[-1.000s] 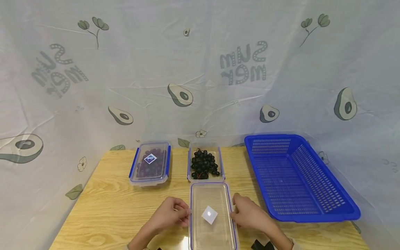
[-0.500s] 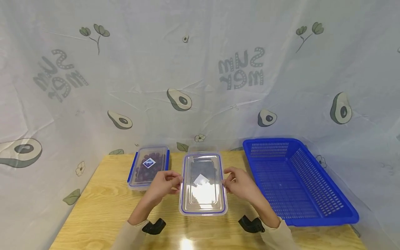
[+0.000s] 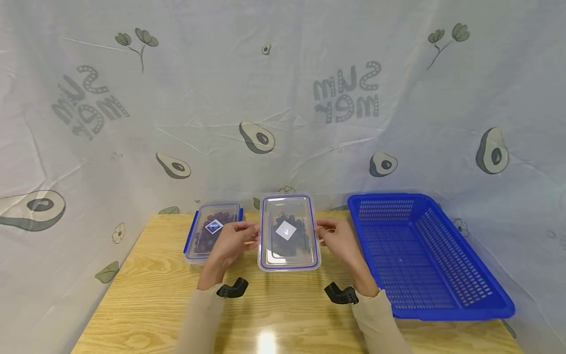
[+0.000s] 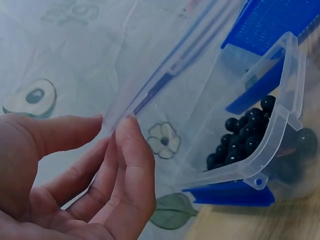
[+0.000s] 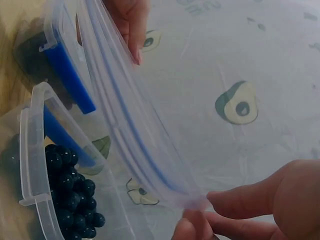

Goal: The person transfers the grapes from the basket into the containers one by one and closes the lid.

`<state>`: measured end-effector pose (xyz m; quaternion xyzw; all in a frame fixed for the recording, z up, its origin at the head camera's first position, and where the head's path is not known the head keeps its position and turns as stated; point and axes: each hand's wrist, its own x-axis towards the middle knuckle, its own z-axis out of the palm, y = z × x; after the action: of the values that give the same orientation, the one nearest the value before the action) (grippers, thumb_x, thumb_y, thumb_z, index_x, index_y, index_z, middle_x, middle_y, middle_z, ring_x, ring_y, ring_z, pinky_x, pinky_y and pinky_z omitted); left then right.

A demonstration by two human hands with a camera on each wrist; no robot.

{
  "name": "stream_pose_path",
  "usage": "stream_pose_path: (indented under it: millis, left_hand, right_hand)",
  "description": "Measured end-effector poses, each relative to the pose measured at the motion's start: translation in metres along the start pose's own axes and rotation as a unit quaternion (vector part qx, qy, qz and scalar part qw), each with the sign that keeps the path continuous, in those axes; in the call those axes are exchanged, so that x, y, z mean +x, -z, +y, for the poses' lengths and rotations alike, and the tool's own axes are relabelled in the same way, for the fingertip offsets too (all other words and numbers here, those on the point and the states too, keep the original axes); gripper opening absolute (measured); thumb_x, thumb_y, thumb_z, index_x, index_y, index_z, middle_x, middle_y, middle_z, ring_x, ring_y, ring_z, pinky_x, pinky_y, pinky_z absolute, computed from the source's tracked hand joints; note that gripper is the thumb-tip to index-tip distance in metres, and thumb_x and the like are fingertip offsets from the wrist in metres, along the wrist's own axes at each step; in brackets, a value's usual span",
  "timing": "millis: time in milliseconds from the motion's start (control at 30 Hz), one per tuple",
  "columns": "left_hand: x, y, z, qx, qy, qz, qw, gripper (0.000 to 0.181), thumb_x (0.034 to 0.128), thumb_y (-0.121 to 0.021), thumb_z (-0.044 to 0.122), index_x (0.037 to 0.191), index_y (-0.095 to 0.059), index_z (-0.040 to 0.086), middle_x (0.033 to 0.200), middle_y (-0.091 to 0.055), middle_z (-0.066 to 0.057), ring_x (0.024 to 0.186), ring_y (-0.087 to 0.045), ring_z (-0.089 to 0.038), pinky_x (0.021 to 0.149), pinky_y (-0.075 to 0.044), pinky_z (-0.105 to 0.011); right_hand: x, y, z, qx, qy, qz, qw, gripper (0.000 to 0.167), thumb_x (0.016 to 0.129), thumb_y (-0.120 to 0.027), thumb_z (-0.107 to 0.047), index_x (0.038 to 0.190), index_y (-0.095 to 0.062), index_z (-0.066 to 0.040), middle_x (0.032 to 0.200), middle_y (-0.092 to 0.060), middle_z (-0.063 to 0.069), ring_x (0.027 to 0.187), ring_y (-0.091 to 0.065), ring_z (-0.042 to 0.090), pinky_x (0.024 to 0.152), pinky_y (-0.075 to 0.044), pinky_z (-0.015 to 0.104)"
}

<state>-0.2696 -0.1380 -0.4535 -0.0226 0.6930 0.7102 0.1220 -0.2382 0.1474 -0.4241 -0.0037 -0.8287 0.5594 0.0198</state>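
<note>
A clear plastic lid (image 3: 289,253) with a blue seal and a white diamond label is held up between both hands. My left hand (image 3: 234,243) pinches its left edge between thumb and fingers. On the opposite edge, my right hand (image 3: 339,241) pinches it the same way. Beneath and behind the lid stands an open clear container (image 4: 287,95) with blue side clips, holding dark grapes (image 5: 72,195). In both wrist views the lid is tilted above the container, apart from its rim.
To the left sits a lidded container (image 3: 199,248) with blue clips and dark grapes inside, partly behind my left hand. A blue plastic basket (image 3: 431,309) stands on the right of the wooden table (image 3: 132,295). A patterned curtain (image 3: 212,98) hangs behind.
Both hands have lifted the lid from near the table's front and carried it forward, over the open container of grapes. The lidded container and basket stay in place.
</note>
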Motion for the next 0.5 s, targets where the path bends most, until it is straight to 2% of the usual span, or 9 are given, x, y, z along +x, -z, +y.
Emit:
stream_pose_path:
  millis: [133, 267, 367, 500]
  left_hand:
    - [0.014, -0.004, -0.009, -0.009, 0.01, 0.015, 0.9998, 0.027, 0.1022, -0.07, 0.016, 0.122, -0.074, -0.002, 0.092, -0.073, -0.002, 0.082, -0.072, -0.014, 0.076, -0.064, -0.028]
    - [0.031, -0.01, -0.017, 0.007, 0.015, 0.02, 0.9997, 0.028, 0.1011, -0.072, 0.019, 0.122, -0.076, 0.001, 0.096, -0.073, -0.004, 0.083, -0.071, -0.014, 0.078, -0.064, -0.028]
    - [0.042, -0.014, -0.02, 0.018, 0.02, 0.031, 0.9992, 0.026, 0.1003, -0.073, 0.018, 0.12, -0.077, 0.002, 0.098, -0.072, -0.004, 0.083, -0.07, -0.013, 0.081, -0.064, -0.031]
    - [0.053, -0.017, -0.023, 0.017, 0.031, 0.049, 0.9981, 0.025, 0.1001, -0.073, 0.018, 0.119, -0.077, 0.002, 0.098, -0.071, -0.005, 0.082, -0.07, -0.013, 0.083, -0.063, -0.032]
  right_hand:
    - [0.011, -0.004, 0.01, 0.033, -0.023, 0.028, 0.9988, 0.028, 0.105, -0.06, -0.005, 0.126, -0.072, 0.007, 0.115, -0.072, 0.027, 0.094, -0.068, 0.03, 0.072, -0.06, 0.025]
    - [0.022, -0.007, 0.02, 0.067, -0.054, 0.053, 0.9949, 0.029, 0.105, -0.06, -0.006, 0.128, -0.071, 0.007, 0.119, -0.071, 0.025, 0.095, -0.067, 0.026, 0.075, -0.06, 0.027]
    - [0.028, -0.009, 0.025, 0.085, -0.068, 0.058, 0.9923, 0.031, 0.104, -0.061, -0.006, 0.132, -0.069, 0.007, 0.119, -0.07, 0.024, 0.093, -0.066, 0.023, 0.077, -0.061, 0.03]
    - [0.037, -0.012, 0.029, 0.083, -0.073, 0.055, 0.9924, 0.032, 0.104, -0.062, -0.008, 0.133, -0.07, 0.003, 0.118, -0.071, 0.021, 0.093, -0.067, 0.024, 0.083, -0.063, 0.036]
